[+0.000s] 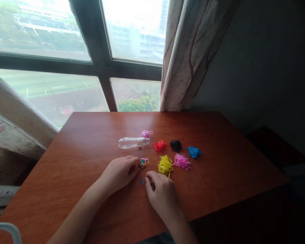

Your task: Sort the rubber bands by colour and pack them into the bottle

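On the brown wooden table (91,142) lie small piles of rubber bands sorted by colour: red (159,145), black (176,145), blue (193,151), yellow (165,165) and pink (182,161). A small mixed clump of bands (144,162) lies just left of the yellow pile. My left hand (120,174) rests palm down with its fingertips pinched at that mixed clump. My right hand (160,194) is curled, fingertips pressed to the table beside a single blue band (141,180). A clear plastic bottle (133,142) lies on its side behind, with its pink cap (145,133) next to it.
A window with a dark frame (101,67) is behind the table, and a patterned curtain (193,51) hangs at the right. A dark wall stands to the right. A white curved object (5,230) shows at the bottom left corner.
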